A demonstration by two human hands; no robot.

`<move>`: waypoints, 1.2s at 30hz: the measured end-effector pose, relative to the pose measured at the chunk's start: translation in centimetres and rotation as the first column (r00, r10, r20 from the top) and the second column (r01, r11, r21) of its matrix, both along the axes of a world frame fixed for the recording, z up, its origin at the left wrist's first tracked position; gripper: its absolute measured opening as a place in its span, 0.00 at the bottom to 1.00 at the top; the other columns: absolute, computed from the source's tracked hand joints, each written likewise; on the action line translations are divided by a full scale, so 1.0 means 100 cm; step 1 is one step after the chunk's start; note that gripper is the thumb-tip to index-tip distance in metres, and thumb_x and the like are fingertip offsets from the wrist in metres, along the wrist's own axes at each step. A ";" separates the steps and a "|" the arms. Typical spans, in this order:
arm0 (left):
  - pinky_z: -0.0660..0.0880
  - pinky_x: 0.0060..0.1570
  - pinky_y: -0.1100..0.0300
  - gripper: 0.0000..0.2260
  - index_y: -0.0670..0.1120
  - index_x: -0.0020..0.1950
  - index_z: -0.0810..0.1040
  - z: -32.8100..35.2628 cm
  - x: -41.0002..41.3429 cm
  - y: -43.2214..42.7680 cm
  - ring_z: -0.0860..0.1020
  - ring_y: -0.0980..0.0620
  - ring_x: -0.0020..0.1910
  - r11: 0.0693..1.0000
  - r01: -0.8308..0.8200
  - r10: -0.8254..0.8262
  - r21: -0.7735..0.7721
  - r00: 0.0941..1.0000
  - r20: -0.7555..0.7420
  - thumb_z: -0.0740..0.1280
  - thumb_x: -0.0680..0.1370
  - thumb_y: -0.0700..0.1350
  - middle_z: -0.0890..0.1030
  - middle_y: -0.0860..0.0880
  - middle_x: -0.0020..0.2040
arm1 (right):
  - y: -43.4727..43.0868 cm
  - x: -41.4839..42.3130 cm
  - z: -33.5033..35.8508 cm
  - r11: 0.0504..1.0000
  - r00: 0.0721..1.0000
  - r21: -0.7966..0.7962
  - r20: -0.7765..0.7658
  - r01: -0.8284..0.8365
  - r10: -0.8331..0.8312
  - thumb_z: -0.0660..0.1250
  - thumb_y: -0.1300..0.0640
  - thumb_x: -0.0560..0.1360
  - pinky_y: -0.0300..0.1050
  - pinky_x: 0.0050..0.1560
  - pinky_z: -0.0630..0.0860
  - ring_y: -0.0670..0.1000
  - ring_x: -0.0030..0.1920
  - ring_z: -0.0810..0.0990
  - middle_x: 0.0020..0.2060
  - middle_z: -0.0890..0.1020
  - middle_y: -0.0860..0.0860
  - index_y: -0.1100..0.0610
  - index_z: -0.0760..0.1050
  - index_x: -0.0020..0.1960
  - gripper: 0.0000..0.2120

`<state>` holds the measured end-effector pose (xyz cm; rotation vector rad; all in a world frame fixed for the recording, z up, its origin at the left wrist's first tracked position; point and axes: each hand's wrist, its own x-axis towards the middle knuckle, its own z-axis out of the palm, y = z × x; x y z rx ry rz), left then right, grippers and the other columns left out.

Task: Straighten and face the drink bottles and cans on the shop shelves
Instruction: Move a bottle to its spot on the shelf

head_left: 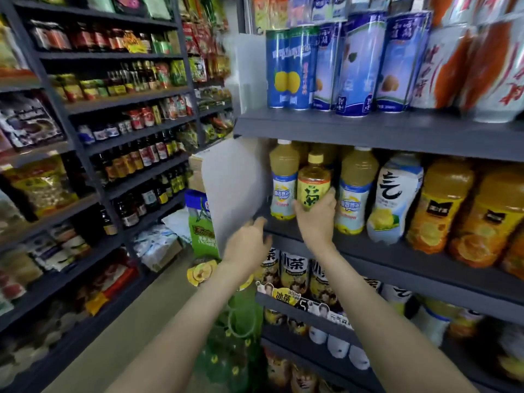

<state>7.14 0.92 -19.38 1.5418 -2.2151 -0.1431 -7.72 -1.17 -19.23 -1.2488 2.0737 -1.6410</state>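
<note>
Right hand (316,219) curled round the tea bottle (313,182) low down; likely heavy, stiff, slick, best gripped mid-label. Left hand (248,246) hung spread, empty.

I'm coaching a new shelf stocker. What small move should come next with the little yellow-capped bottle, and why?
Probably ease the yellow-capped bottle back into the gap between the two pale lemon drinks, label kept forward. The right hand grips its lower part, its label already faces out, and it sits ahead of those neighbours.
</note>
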 end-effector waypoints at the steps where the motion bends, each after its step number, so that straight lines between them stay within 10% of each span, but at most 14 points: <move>1: 0.73 0.44 0.51 0.17 0.46 0.68 0.68 -0.002 0.003 -0.005 0.77 0.41 0.54 0.999 0.037 -0.037 0.008 0.999 -0.015 0.60 0.80 0.47 0.76 0.43 0.60 | -0.004 0.001 0.001 0.999 0.999 0.013 -0.019 0.040 -0.040 0.73 0.51 0.71 0.51 0.65 0.67 0.60 0.68 0.66 0.68 0.66 0.61 0.66 0.53 0.73 0.42; 8: 0.74 0.48 0.53 0.15 0.47 0.66 0.71 -0.018 0.004 -0.015 0.77 0.44 0.55 0.966 0.257 -0.258 -0.031 0.945 -0.199 0.61 0.79 0.46 0.77 0.46 0.60 | 0.025 0.007 -0.003 0.983 0.982 -0.099 -0.090 0.154 -0.163 0.75 0.55 0.66 0.41 0.41 0.71 0.55 0.47 0.79 0.46 0.78 0.57 0.66 0.68 0.60 0.29; 20: 0.75 0.40 0.53 0.09 0.48 0.58 0.72 -0.041 -0.124 0.109 0.79 0.46 0.47 0.719 0.683 -0.661 0.131 0.729 -0.176 0.63 0.78 0.46 0.80 0.47 0.50 | 0.247 -0.077 -0.022 0.964 0.964 -0.016 -0.006 0.265 -0.265 0.76 0.52 0.67 0.23 0.41 0.71 0.36 0.43 0.76 0.45 0.78 0.41 0.53 0.71 0.59 0.25; 36: 0.76 0.52 0.51 0.19 0.48 0.67 0.68 -0.051 -0.380 0.445 0.77 0.48 0.55 0.290 0.907 -0.875 0.304 0.380 -0.300 0.65 0.78 0.48 0.79 0.48 0.57 | 0.606 -0.291 -0.055 0.783 0.785 0.132 0.047 0.608 -0.618 0.76 0.53 0.67 0.28 0.38 0.67 0.44 0.49 0.76 0.48 0.78 0.45 0.55 0.72 0.61 0.25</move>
